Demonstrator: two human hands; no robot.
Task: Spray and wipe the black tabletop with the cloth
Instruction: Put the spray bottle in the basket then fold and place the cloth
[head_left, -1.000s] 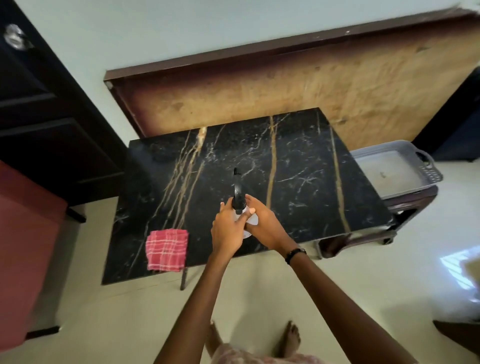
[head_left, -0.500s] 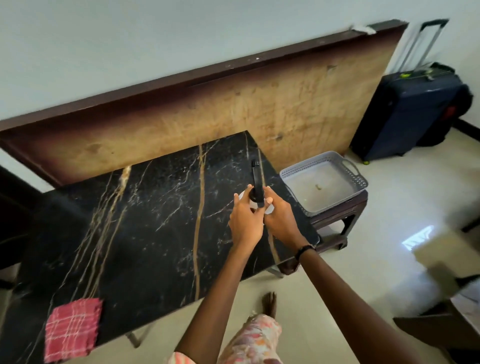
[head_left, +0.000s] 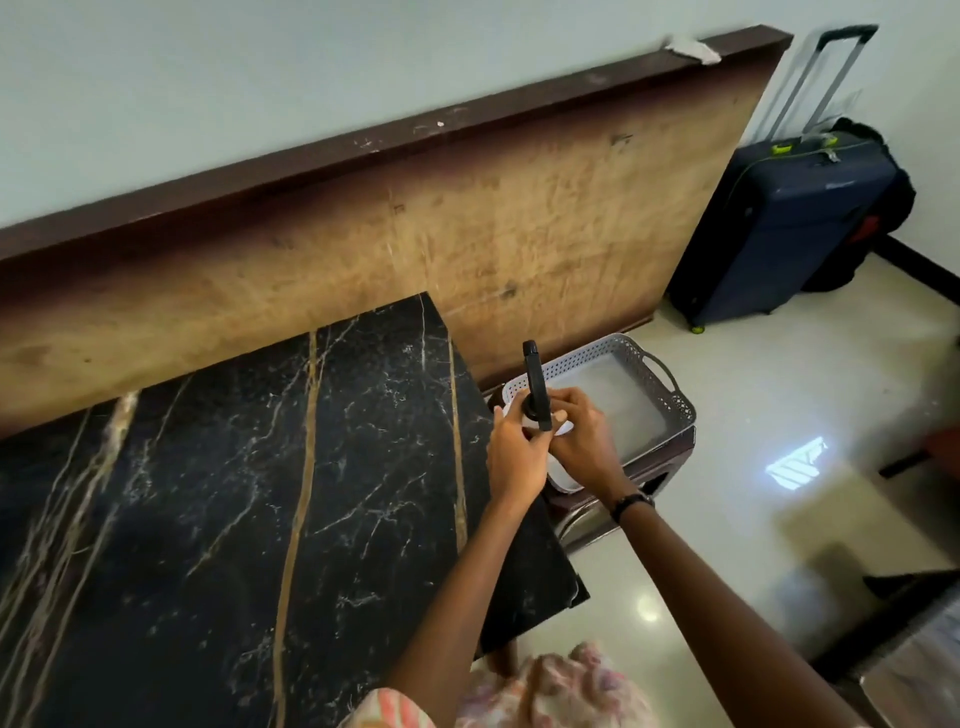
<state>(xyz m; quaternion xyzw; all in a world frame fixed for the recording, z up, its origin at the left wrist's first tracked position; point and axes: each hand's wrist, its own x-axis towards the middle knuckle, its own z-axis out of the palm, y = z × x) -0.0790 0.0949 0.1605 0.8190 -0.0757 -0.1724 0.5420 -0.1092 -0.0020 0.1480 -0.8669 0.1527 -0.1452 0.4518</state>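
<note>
Both hands now out past the right edge of the black bench (head_left: 218, 519), over the grey basket (head_left: 670, 400) on the low stool, no longer above the middle of the marble as a second ago. Left hand (head_left: 514, 457) and right hand (head_left: 587, 447) each in a closed grip on the spray bottle (head_left: 535, 384), black nozzle pointing away. Cloth gone from view, last seen at the bench's near left corner. Probably spraying over, bottle about to be set down; wiping not begun.

Glossy black marble-look tabletop (head_left: 218, 509), perforated grey plastic basket (head_left: 670, 400), scuffed matt wooden board (head_left: 363, 260)
</note>
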